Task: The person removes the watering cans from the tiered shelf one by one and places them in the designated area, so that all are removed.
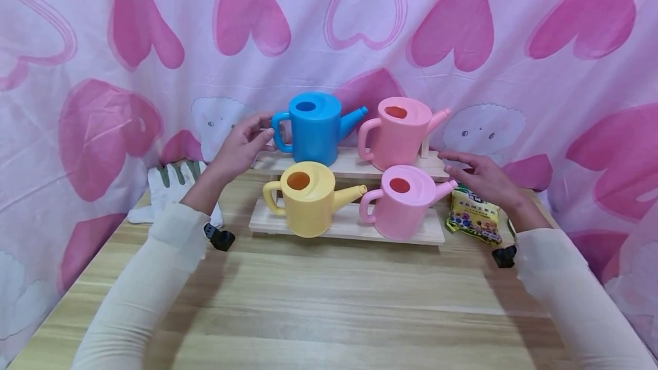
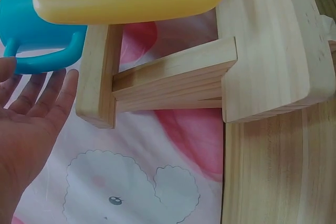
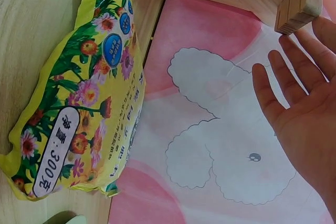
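Note:
A blue watering can (image 1: 316,133) and a coral-pink watering can (image 1: 396,141) stand upright on the upper board of a two-step wooden rack (image 1: 349,165). On its lower step are a yellow watering can (image 1: 309,207) and a light pink watering can (image 1: 403,210). My left hand (image 1: 250,141) is at the blue can's handle (image 2: 50,59), fingers extended and not curled round it; whether they touch it I cannot tell. At the upper board's right end, my right hand (image 1: 478,176) has its fingers spread, with fingertips at the wood (image 3: 302,3).
White gloves with green stripes (image 1: 172,187) lie on the table left of the rack. A yellow flower-printed bag (image 3: 89,98) lies at its right, close under my right hand. Behind the table hangs a pink heart-patterned curtain (image 1: 308,67).

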Tool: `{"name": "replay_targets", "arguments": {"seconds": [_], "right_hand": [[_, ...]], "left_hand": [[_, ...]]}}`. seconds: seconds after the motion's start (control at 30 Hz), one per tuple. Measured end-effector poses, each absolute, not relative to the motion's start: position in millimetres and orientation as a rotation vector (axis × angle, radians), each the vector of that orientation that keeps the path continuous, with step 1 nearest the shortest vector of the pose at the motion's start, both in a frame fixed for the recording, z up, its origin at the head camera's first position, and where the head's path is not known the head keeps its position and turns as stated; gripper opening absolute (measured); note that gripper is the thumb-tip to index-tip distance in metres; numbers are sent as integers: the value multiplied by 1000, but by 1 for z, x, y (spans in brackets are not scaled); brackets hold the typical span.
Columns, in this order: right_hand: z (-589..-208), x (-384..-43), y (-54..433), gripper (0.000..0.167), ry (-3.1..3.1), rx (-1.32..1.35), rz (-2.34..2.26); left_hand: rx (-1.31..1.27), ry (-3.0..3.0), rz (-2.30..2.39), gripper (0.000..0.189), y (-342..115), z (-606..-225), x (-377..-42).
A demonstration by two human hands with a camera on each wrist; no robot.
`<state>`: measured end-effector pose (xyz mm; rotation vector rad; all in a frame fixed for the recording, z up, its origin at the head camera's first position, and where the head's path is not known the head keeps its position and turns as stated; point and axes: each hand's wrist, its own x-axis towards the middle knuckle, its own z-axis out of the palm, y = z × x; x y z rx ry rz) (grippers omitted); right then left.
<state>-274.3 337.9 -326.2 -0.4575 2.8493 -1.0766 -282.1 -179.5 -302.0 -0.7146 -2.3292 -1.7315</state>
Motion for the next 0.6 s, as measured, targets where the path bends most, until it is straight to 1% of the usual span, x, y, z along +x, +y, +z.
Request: {"name": "replay_targets", "arguments": {"seconds": [0.27, 0.6], "right_hand": [[-326, -273, 337, 61, 2819, -416, -1111], [-325, -275, 336, 61, 2803, -406, -1127]], "left_hand": [[-743, -2336, -1776, 43, -181, -311, -284], [-592, -2372, -1769, 39, -177, -309, -284]]}}
